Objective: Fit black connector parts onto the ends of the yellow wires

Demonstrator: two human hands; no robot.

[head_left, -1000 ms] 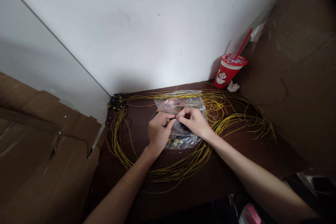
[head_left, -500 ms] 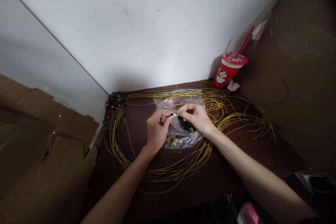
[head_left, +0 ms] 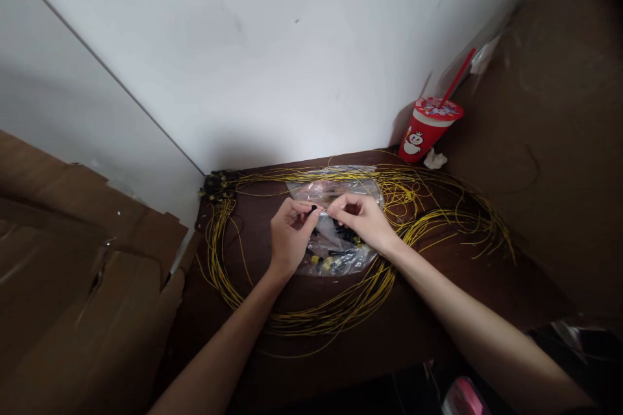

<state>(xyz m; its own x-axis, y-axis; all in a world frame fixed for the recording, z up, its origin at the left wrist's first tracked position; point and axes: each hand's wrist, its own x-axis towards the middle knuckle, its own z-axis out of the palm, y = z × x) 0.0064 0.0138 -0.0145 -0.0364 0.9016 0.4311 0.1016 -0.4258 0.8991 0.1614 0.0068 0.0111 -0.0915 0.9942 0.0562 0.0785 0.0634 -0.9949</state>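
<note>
My left hand (head_left: 291, 233) is closed, its thumb and fingertips pinching a small black connector (head_left: 312, 210). Facing it, my right hand (head_left: 361, 219) pinches with thumb and forefinger close to the connector's end; what lies between those fingertips is too small to make out. Under both hands lies a clear plastic bag (head_left: 357, 264) with black and yellow connectors (head_left: 317, 262) in it. A long loop of thin yellow wires (head_left: 311, 323) runs around the bag. Several black-and-yellow connector ends (head_left: 217, 187) are bunched at the loop's far left corner.
A red cup (head_left: 428, 130) with a straw stands at the back right, beside a crumpled white tissue (head_left: 435, 159). Cardboard (head_left: 126, 324) rises on the left and a brown panel (head_left: 545, 142) on the right. A white wall (head_left: 272, 65) closes off the back of the dark tabletop (head_left: 438, 305).
The black connector in my left fingers now shows more and is tilted differently. My hands stay nearly in place, and the whole view has shifted slightly.
</note>
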